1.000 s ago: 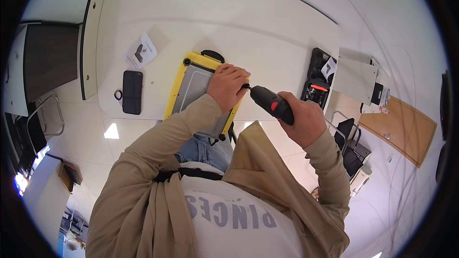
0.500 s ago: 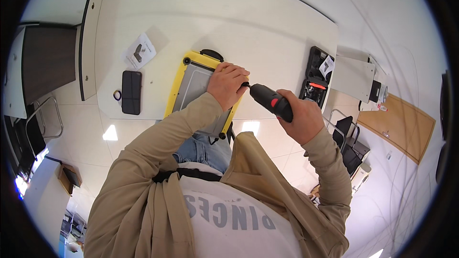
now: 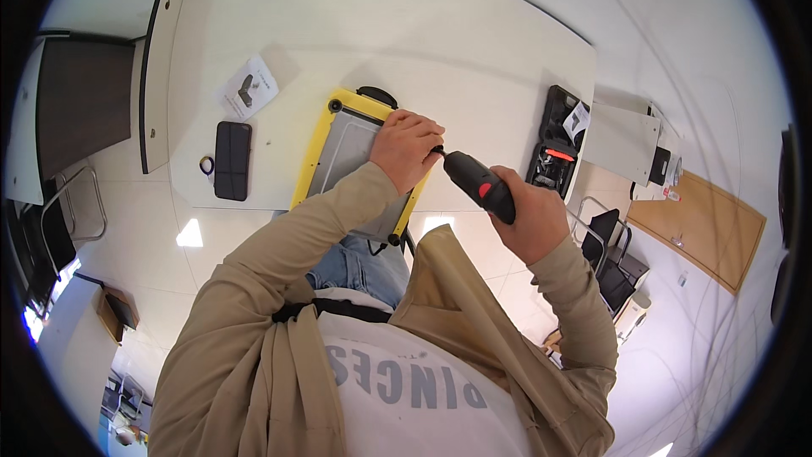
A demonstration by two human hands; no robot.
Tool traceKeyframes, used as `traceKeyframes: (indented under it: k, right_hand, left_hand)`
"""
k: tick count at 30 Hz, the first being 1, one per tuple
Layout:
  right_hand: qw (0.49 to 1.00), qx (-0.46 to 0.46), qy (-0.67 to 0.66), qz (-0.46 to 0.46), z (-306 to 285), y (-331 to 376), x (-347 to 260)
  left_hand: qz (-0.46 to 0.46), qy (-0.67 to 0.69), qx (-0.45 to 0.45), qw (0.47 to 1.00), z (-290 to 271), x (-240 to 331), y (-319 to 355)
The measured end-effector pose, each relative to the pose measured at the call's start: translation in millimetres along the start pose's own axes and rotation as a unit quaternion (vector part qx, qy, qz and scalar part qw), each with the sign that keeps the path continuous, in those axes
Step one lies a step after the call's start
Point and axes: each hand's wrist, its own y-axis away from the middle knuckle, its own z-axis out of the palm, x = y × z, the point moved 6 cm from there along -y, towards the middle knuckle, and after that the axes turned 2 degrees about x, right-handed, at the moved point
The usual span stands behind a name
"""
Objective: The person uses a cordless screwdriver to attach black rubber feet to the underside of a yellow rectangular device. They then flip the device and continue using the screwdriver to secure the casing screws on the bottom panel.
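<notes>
A flat yellow-and-grey case (image 3: pixel 338 148) with dark round corner pieces and a black handle at its far end lies tilted over the table's near edge. Across its right side rests my left hand (image 3: pixel 406 148), fingers closed round the yellow rim and a small dark piece at the fingertips. My right hand (image 3: pixel 534 213) is wrapped round a black cordless screwdriver (image 3: pixel 478 184) with a red dot on its body. The screwdriver's tip points left and meets the dark piece by my left fingers. Exactly where the tip seats is hidden.
An open black tool case (image 3: pixel 554 148) with an orange-red item and a paper lies at the table's right edge. On the left are a printed sheet (image 3: pixel 250 87), a dark rectangular pouch (image 3: pixel 233 161) and a small ring-shaped roll (image 3: pixel 207 166). Chairs stand beyond both sides.
The view has shifted slightly. My right hand and the screwdriver have tilted a little; the tip stays by my left fingers, which still hold the case's edge.
</notes>
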Motion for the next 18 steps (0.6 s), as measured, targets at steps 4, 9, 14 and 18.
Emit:
traceKeyframes:
  k: [4, 9, 14, 18]
  right_hand:
    - [1.0, 0.018, 0.023, 0.0, 7.4, 8.4, -5.5]
    - [0.999, 0.028, 0.033, -0.003, 7.4, 7.8, -7.2]
    - [0.999, 0.032, 0.041, -0.005, 5.7, 7.7, -7.2]
    - [0.999, 0.035, 0.03, -0.005, 6.2, 8.0, -4.0]
  left_hand:
    - [0.0, -0.003, 0.003, 1.0, -0.3, 0.4, 0.8]
    - [0.002, -0.017, 0.002, 1.0, 1.1, 0.2, 0.9]
    - [0.011, -0.018, -0.002, 1.0, 0.6, 0.2, 1.1]
    - [0.032, -0.023, -0.014, 0.999, -1.1, 0.3, 2.8]
